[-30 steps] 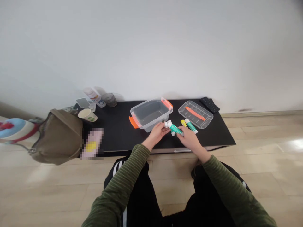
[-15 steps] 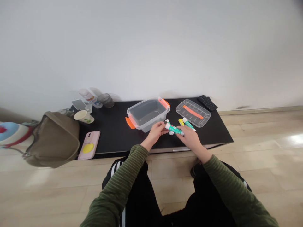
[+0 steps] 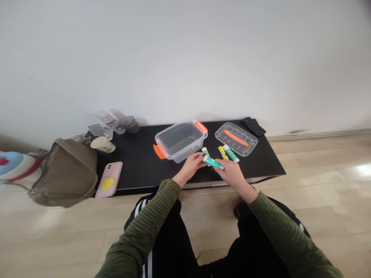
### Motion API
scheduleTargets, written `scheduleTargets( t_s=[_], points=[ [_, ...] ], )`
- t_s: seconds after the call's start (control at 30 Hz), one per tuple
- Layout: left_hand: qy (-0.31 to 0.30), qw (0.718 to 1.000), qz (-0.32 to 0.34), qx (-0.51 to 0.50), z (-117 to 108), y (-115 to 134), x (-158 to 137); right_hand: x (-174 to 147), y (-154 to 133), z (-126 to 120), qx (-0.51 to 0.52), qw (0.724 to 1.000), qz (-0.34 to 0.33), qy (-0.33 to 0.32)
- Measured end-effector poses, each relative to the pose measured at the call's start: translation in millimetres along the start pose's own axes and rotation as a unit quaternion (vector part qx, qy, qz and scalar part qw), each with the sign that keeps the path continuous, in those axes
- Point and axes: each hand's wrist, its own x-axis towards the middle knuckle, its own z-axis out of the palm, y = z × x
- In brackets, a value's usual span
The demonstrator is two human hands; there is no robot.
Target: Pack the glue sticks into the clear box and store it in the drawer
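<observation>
Head view: a black tabletop (image 3: pixel 139 162) beside a pale wall (image 3: pixel 185 58) bears tubes (image 3: pixel 231 153).

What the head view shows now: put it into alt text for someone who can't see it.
Left hand and right hand hold a green-and-white glue stick over a black tabletop. Just beyond stands an open clear plastic box with orange latches, its lid lying to the right; a pink phone lies at left.
</observation>
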Motion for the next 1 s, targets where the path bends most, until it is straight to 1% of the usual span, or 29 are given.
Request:
scheduleTargets(
  t_s=[0.07,0.13,0.2,0.23,0.3,0.4,0.5,0.57,0.67,0.7,0.77,0.87,1.0],
  points=[
    [-0.004,1.0,0.004,0.006,0.2,0.2,-1.6,-0.3,-1.5,0.5,0.038,0.998,0.037,-0.015],
    [-0.01,1.0,0.011,0.015,0.6,0.5,-1.9,0.6,-2.0,2.4,0.096,0.992,0.076,-0.043],
    [-0.017,0.999,0.016,0.034,0.8,0.4,-0.1,2.8,-1.9,5.7,0.144,0.982,0.094,-0.08],
    [-0.018,0.998,0.018,0.049,0.6,0.2,1.8,4.5,-1.9,7.6,0.153,0.979,0.093,-0.097],
    [-0.011,0.995,0.034,0.095,-0.5,-0.6,7.4,9.2,-2.7,10.6,0.14,0.98,0.083,-0.119],
    [0.031,0.979,0.094,0.178,-4.4,-0.4,17.1,18.8,-4.0,10.7,0.099,0.985,0.076,-0.117],
    [0.089,0.948,0.137,0.275,-9.7,1.9,22.2,29.1,-1.0,6.8,0.059,0.988,0.096,-0.104],
    [0.112,0.911,0.156,0.364,-12.3,2.8,22.3,35.6,3.8,4.7,0.009,0.989,0.119,-0.09],
    [0.101,0.842,0.183,0.497,-12.9,0.6,20.4,44.6,11.1,5.6,-0.088,0.981,0.155,-0.079],
    [0.093,0.822,0.182,0.531,-12.2,-0.9,20.0,47.3,12.6,7.1,-0.116,0.976,0.165,-0.083],
    [0.082,0.793,0.161,0.582,-9.5,-4.2,20.0,52.0,13.7,11.3,-0.152,0.967,0.18,-0.098],
    [0.089,0.77,0.121,0.62,-4.6,-7.7,21.0,56.2,12.3,19.1,-0.175,0.958,0.193,-0.121],
    [0.11,0.762,0.107,0.629,-1.8,-8.7,20.4,58.0,11.6,26.1,-0.188,0.953,0.198,-0.129]
  ],
)
